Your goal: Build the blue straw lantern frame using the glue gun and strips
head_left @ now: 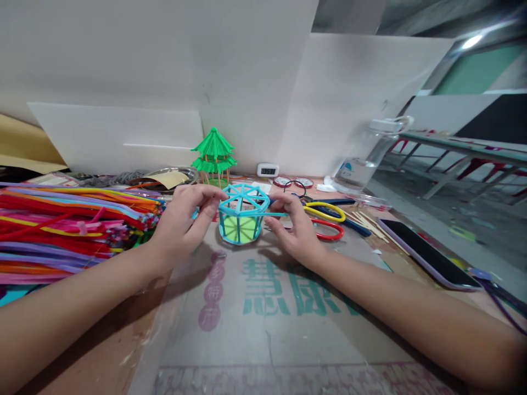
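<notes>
Left hand: my left hand is closed on the near-left rim of the blue frame, thumb and fingertips pinching it.
Right hand: my right hand pinches a blue stem that runs level from my fingers to the frame's right side.
Blue frame: a small round drum of pipe cleaners with a spoked top and a green floor. It sits between my hands, about mid-worktop, at the far edge of the cardboard sheet.
Left edge: a thick pile of pipe cleaners in many colours, just beside my left wrist.
Far edge: a green pagoda model stands upright behind the frame, with a small clock to its right.
Right side: yellow scissors and red scissors lie just past my right hand. A phone lies face up near the right edge.
</notes>
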`<state>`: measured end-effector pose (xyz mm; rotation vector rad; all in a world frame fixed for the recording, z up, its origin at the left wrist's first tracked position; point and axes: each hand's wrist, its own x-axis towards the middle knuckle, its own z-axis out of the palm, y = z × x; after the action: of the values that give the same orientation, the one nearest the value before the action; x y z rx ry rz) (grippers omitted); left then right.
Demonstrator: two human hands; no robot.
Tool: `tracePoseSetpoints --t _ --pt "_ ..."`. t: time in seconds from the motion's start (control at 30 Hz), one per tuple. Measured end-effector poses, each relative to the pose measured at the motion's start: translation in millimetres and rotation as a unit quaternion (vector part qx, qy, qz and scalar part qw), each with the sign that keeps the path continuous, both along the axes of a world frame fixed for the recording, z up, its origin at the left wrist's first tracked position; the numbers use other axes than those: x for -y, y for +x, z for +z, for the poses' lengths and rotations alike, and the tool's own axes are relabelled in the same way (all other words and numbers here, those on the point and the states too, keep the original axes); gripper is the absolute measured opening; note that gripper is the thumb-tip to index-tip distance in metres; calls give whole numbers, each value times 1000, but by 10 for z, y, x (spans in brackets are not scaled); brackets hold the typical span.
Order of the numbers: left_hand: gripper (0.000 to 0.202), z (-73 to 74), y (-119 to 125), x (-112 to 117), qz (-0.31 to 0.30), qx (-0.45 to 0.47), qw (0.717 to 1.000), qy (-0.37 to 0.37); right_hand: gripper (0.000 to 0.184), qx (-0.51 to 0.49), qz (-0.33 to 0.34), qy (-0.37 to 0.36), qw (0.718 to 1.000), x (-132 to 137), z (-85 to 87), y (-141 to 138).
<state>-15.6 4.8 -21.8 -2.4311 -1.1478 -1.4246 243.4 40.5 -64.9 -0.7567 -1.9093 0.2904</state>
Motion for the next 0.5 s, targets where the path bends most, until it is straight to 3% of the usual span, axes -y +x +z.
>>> tracePoseSetpoints --t 0.1,0.27,0.5 --pt "20 25 25 -1 -8 -39 999 21 21 -3 -15 13 1000 3 6 -9" --pt "22 3 66 -56 -6 -89 995 32 12 9 -16 12 1000 24 23 -25" --pt "24 -41 45 -99 18 -110 994 -9 32 48 8 2 999 69 81 -49"
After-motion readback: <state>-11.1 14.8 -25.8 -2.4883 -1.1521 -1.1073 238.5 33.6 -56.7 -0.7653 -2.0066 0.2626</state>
